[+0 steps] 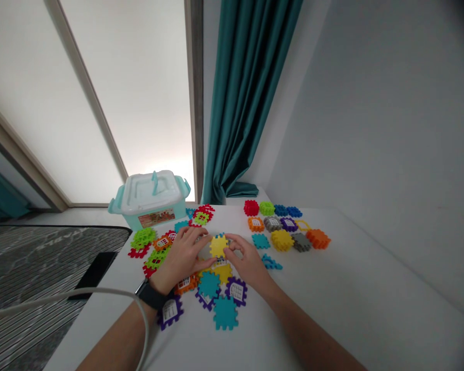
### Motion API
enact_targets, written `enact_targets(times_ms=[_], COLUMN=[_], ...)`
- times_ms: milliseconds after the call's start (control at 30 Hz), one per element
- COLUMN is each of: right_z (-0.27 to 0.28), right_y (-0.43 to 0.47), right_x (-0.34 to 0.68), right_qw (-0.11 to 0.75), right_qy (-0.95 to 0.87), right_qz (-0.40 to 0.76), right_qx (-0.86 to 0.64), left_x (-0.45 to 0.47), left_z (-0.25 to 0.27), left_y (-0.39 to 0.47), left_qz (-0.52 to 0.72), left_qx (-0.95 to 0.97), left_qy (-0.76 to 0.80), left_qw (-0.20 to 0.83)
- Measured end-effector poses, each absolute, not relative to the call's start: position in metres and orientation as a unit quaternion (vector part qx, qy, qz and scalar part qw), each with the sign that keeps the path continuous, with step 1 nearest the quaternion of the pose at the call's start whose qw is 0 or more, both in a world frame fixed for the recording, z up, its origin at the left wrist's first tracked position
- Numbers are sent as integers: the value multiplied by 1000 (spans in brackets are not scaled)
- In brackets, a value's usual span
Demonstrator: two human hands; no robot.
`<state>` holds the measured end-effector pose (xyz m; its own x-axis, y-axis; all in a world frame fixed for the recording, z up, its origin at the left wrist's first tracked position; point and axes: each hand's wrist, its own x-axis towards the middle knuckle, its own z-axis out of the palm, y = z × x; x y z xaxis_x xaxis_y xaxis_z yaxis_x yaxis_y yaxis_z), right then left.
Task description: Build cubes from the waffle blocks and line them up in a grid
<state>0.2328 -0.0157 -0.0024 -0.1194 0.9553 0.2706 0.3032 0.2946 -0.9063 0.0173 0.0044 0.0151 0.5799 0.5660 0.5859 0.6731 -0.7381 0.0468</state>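
A yellow square tile with toothed edges is raised over the middle of the pile, a bit of blue showing along its top edge. My right hand pinches its right side between thumb and fingers. From the other side my left hand curls its fingers and thumb around the tile's left edge. Below lie another yellow tile, teal tiles and purple window tiles. Beside my left hand are green tiles and an orange window tile, partly covered.
Sorted stacks stand at the right, among them yellow, orange and red. A lidded teal-and-white box is at the back left of the white table. A pale cable crosses my left forearm.
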Motion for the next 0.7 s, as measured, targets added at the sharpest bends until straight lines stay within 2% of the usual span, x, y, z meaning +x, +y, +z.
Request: enact_targets(times_ms=[367,600,700], right_z=[-1,-2,-5], right_y=[-21,-20,-18], right_x=[224,231,237], right_qw=[485,465,441], right_qy=[-629,-673,-707], right_qz=[417,383,323], right_qx=[-442,-429,-449], left_x=[27,22,19], left_z=[19,15,14], left_y=[0,3,5], left_qz=[-284,-311,-320], left_qx=[-900,-893,-891], left_qy=[-299,-304,-308], left_qw=[141,120,94])
